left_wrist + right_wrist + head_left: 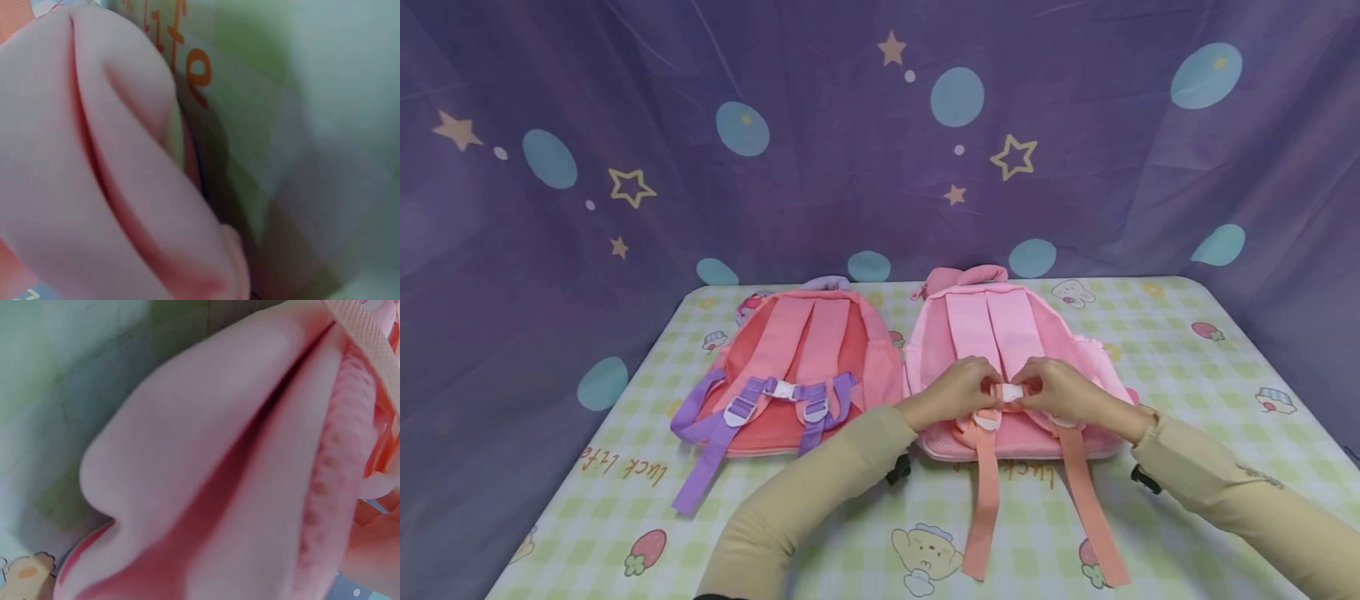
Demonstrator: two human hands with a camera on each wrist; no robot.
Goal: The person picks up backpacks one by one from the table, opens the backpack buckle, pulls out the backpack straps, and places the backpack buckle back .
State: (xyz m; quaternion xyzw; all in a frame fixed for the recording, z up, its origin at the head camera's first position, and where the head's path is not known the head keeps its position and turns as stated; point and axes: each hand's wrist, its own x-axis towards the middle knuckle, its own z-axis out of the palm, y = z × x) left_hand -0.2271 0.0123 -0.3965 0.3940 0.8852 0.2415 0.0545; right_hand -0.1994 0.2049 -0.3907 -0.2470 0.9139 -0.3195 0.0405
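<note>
A light pink backpack (pixel 932 375) lies on the table with its shoulder straps facing up. Across those straps runs an orange chest strap with a white buckle (pixel 1012 392), fastened in the middle. My left hand (pixel 955 388) pinches the strap at the buckle's left end. From the other side, my right hand (pixel 1067 392) pinches the right end with thumb and fingers. Pink backpack fabric (pixel 131 150) fills much of the left wrist view. In the right wrist view, the backpack's padded side (pixel 206 437) hides most of the hand; part of it shows at the right edge.
A coral backpack (pixel 767 437) with a purple chest strap (pixel 752 387) and its own white buckle (pixel 785 390) lies to the left, close beside the pink one. Two orange strap tails (pixel 985 508) hang toward the near edge. A purple curtain (pixel 820 208) stands behind the checked tablecloth (pixel 1172 358).
</note>
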